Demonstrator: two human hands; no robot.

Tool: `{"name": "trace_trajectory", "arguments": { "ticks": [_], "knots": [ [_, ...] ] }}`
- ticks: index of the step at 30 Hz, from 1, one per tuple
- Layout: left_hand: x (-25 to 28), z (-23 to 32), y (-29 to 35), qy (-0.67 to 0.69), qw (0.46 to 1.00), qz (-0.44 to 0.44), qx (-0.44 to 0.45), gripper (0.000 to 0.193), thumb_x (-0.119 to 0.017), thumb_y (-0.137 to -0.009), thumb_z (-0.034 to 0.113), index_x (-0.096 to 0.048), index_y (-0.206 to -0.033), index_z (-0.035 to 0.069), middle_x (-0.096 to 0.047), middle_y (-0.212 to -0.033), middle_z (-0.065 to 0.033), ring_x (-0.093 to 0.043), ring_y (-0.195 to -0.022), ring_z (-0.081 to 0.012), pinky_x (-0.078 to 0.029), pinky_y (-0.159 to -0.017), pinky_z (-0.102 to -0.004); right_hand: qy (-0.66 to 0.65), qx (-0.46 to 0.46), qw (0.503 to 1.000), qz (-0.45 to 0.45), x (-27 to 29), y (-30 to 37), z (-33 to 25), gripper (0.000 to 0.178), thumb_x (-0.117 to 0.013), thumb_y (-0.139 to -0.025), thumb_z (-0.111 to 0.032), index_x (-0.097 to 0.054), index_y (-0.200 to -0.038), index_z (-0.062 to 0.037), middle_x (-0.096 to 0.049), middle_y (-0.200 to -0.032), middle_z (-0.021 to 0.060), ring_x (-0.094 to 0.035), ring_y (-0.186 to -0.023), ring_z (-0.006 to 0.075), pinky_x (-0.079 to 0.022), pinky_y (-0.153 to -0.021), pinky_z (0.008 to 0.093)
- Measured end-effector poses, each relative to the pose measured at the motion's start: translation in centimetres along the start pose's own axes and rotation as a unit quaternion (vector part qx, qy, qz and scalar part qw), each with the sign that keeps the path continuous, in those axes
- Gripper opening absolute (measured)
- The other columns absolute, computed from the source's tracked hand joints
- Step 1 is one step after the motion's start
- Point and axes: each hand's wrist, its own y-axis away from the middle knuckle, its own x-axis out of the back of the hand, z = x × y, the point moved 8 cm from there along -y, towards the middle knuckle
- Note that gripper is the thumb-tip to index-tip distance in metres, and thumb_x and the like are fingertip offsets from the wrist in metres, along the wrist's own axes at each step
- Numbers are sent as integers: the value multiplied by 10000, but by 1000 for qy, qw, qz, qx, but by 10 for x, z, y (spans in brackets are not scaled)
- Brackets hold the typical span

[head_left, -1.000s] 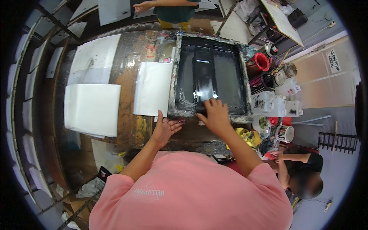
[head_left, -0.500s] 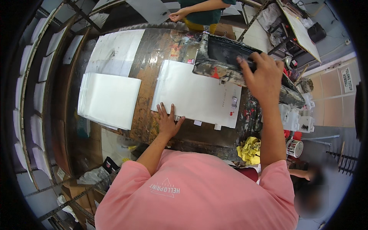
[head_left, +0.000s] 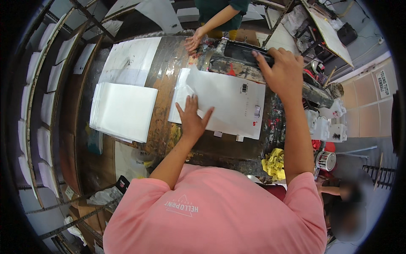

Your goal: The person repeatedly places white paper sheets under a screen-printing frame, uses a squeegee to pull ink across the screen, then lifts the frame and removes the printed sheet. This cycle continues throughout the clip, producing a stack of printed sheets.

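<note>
My right hand [head_left: 284, 76] grips the ink-stained screen-printing frame [head_left: 237, 70] at the far right of the table. Its thumb lies over the frame's dark inside and the fingers curl over the rim. The frame stands tilted behind a white sheet [head_left: 226, 103] that bears a barcode and small printed marks. My left hand [head_left: 193, 118] is open, fingers spread over the sheet's left part. The sheet's far left corner is curled up, with more white paper beneath. The fingertips of my right hand are partly hidden.
A stack of white sheets [head_left: 122, 112] lies at the left of the stained table [head_left: 163, 91]. Across it, another person's hand [head_left: 194, 41] reaches in. Crumpled yellow material [head_left: 275, 164] and a paint-smeared can [head_left: 325, 161] are at the right. Racks of paper [head_left: 44, 101] stand left.
My right hand has brought the screen frame farther back, uncovering the barcode. My left hand has slid from the sheet's near edge onto it. The corner has curled; the other person's hand has come nearer.
</note>
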Motion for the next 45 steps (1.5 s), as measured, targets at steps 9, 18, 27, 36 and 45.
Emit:
{"name": "trace_trajectory", "arguments": {
  "ticks": [9, 18, 27, 36, 45],
  "knots": [
    [79, -115, -14, -228, 934, 26, 274, 754, -733, -974, 419, -443, -1632, 193, -334, -1725, -143, -270, -1617, -310, -102, -1295, -666, 0, 22, 999, 24, -8, 19, 2, 634, -645, -956, -656, -795, -902, -43, -704, -841, 125, -663, -820, 307, -393, -833, 473],
    [-139, 46, 69, -65, 956, -185, -217, 597, -504, -1099, 409, -432, -1643, 173, -280, -1754, -161, -174, -1635, -423, -40, -1274, -718, 0, 13, 1000, 1, -7, -5, 10, 661, -659, -942, -661, -809, -946, -18, -718, -853, 128, -678, -818, 301, -391, -833, 479],
    [-165, 38, 79, -52, 949, -227, -213, 591, -426, -1120, 444, -420, -1654, 190, -285, -1759, -133, -155, -1641, -419, -12, -1267, -724, -5, -2, 1000, -14, -9, -2, 11, 694, -641, -941, -693, -809, -975, -20, -719, -884, 134, -682, -852, 298, -393, -865, 468],
    [-118, 53, 52, 87, 954, -245, -149, 664, -521, -1099, 470, -389, -1661, 140, -334, -1729, -175, -311, -1592, -412, -183, -1280, -653, 7, 7, 1000, 2, -5, 3, 5, 666, -607, -966, -690, -806, -997, -55, -727, -864, 140, -692, -841, 323, -423, -822, 490],
    [-20, 38, 65, 783, 463, -185, 372, 1301, -418, -879, 959, -147, -1638, -62, -414, -1581, -308, -425, -1513, -403, -370, -1258, -521, -45, 25, 958, -282, -103, 167, -1, 459, -727, -908, -324, -669, -1294, -83, -674, -1167, 165, -609, -1141, 373, -461, -958, 530]
  ]
}}
